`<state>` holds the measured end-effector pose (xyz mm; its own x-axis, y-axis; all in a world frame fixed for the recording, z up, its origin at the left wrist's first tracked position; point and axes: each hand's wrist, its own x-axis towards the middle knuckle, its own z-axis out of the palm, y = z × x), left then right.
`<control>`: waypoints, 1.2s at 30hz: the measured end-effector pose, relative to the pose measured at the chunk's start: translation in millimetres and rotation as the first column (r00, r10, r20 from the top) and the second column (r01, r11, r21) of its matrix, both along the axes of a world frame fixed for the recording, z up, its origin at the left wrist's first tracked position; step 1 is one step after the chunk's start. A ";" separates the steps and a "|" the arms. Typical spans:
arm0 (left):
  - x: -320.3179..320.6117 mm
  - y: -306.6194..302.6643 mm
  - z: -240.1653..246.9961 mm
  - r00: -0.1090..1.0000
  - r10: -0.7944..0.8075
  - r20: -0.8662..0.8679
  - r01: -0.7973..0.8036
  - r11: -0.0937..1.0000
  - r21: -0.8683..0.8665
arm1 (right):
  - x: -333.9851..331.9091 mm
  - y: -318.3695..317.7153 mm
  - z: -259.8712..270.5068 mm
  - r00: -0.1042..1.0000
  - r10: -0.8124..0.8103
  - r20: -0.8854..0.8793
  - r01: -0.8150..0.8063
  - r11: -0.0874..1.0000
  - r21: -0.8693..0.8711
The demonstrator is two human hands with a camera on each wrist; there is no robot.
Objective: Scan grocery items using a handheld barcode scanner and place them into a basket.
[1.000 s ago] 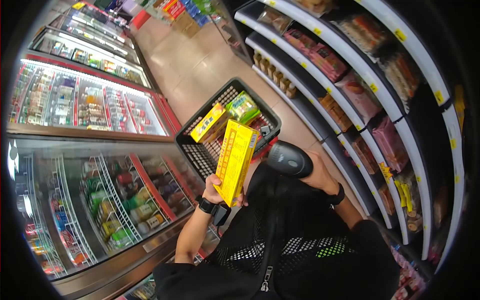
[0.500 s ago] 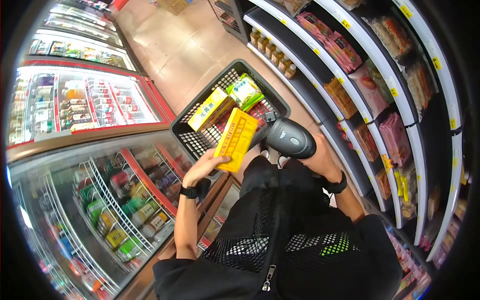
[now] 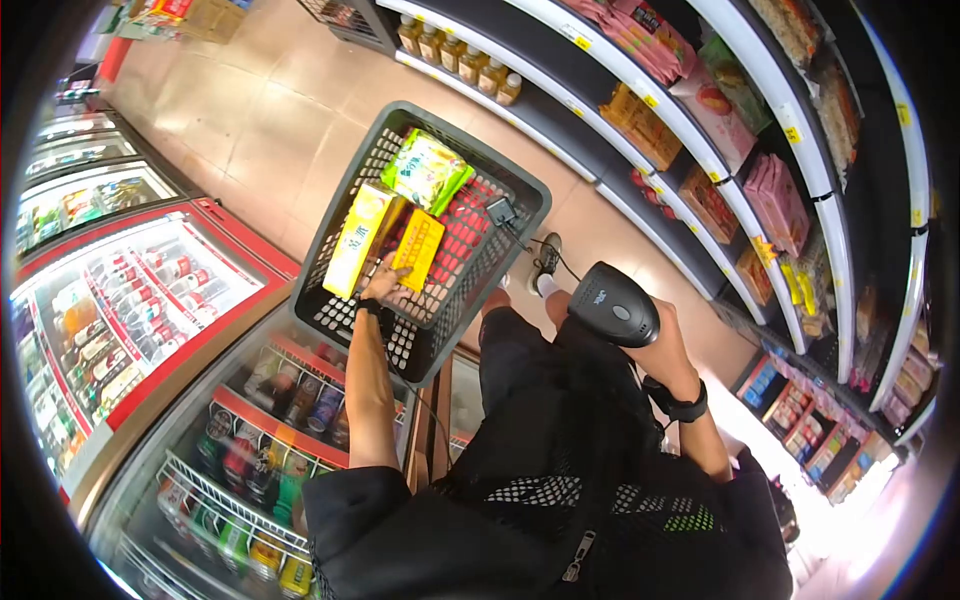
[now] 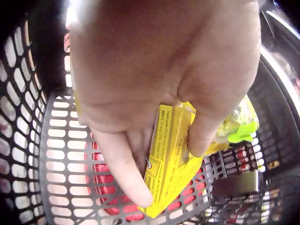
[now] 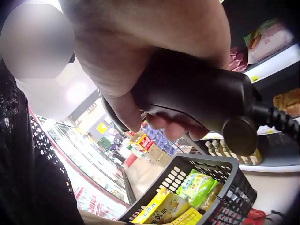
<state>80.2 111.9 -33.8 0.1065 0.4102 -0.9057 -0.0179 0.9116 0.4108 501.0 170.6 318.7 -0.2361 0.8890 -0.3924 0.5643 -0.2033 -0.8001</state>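
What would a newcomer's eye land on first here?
Likely the bright yellow box pinched in the left hand, down inside the dark basket, beside a larger yellow box and a green packet. Next, probably the black scanner gripped in the right hand, outside the basket.

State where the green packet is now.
In the head view, the green packet lies in the dark basket, at its upper end, left of centre, just beyond the large yellow box and the small yellow box held by the left hand.
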 end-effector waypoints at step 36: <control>22.4 21.5 -54.5 0.806 0.569 -0.162 -0.582 0.813 -0.040 | -15.6 -1.4 6.4 0.985 -0.050 0.168 0.049 0.999 0.007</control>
